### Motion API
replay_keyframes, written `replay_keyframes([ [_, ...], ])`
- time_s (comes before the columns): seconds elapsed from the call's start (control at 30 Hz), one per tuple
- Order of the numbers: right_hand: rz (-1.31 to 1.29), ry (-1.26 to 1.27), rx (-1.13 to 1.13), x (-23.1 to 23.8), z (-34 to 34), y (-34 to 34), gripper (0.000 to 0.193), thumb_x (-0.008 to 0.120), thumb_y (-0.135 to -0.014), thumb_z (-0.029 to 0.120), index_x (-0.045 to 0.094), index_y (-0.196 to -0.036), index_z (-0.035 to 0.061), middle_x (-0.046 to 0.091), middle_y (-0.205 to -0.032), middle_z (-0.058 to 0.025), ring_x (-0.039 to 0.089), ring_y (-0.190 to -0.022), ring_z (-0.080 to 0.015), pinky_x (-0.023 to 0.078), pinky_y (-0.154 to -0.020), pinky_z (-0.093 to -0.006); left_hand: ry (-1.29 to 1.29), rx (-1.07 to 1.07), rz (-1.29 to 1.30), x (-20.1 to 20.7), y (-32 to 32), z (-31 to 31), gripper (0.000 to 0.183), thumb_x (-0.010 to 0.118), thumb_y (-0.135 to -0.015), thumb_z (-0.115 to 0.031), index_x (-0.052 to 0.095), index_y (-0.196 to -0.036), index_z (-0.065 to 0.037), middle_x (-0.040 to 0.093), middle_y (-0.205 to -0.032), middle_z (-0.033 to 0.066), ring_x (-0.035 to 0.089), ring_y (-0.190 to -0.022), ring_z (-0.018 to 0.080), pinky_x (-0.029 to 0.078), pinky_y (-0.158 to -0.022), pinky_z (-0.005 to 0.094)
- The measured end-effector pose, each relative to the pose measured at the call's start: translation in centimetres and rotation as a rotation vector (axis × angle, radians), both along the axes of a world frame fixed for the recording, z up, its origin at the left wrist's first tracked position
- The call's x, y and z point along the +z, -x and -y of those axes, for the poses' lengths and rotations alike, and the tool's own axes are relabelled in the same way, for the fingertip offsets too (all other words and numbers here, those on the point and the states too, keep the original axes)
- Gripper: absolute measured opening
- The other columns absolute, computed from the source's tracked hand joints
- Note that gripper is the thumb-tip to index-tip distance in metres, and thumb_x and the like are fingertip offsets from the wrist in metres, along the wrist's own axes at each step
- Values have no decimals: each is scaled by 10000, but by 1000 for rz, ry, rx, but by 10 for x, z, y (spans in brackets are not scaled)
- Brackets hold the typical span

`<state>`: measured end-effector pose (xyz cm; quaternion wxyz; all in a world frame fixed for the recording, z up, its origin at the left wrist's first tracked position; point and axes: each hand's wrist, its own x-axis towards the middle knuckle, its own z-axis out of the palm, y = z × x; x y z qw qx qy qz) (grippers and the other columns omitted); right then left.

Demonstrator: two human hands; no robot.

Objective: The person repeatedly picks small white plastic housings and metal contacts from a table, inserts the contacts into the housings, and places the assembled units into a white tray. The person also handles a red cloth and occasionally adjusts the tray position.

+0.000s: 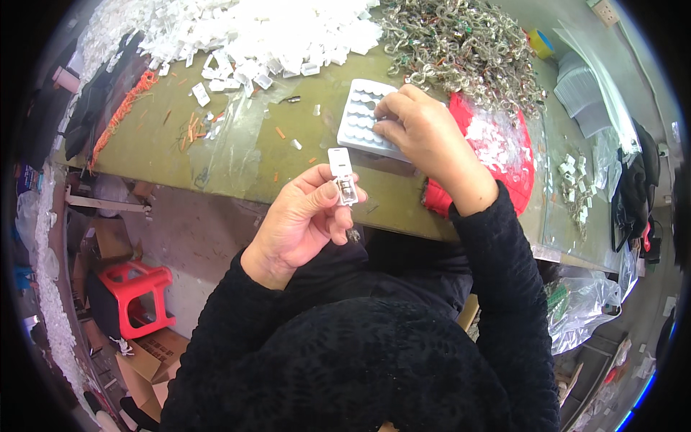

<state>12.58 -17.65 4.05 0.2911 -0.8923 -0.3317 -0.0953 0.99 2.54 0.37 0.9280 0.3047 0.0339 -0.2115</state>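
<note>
My left hand point(291, 227) holds a small white plastic case point(340, 160) just in front of the table edge. The case's lid stands up, and metal parts show in its lower half. My right hand point(435, 137) reaches over a white tray point(371, 147) with rows of round pale discs point(354, 121). Its thumb and fingers are pinched together at the tray's right side; whatever they grip there is hidden.
A big heap of white plastic pieces point(252, 36) covers the far left of the green table point(288, 158). Tangled metal parts point(461, 43) are piled at the far right. Red cloth point(524, 169) lies under my right forearm. A red stool point(140, 295) stands at the lower left.
</note>
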Motion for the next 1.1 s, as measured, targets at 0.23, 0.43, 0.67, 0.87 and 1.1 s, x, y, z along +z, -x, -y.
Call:
replay_keyframes([
  [0.23,160,79,55,7,-2,5,96,669,-854,93,634,-914,26,604,-874,-124,634,-796,-327,513,-688,-398,14,7,-61,1,1,-1,387,645,-952,-166,530,-1265,31,664,-1083,196,703,-778,180,614,-578,284],
  [0.43,-17,-204,268,15,-2,54,143,728,-808,31,632,-914,32,612,-844,-104,623,-759,-271,500,-658,-342,110,-36,-35,-3,0,1,276,620,-966,-121,565,-1188,33,686,-1018,161,724,-799,213,629,-629,321],
  [0.67,-198,-301,316,11,1,68,160,727,-815,33,626,-939,33,605,-862,-94,607,-769,-252,485,-667,-326,65,-45,-17,-4,8,6,204,626,-961,-112,584,-1111,20,690,-962,131,722,-754,222,623,-626,336],
  [0.87,-434,-383,261,12,5,84,116,686,-894,71,595,-940,14,617,-878,-115,635,-784,-230,506,-699,-325,92,1,-55,-5,18,16,175,632,-948,-84,603,-1088,17,694,-918,124,719,-716,230,616,-629,364],
  [1.1,-1210,-684,171,23,10,86,281,726,-879,81,521,-1068,46,612,-961,-22,585,-853,-85,471,-706,-227,-139,-50,143,4,18,13,170,686,-889,-49,631,-1033,23,680,-886,174,693,-720,248,607,-554,352],
])
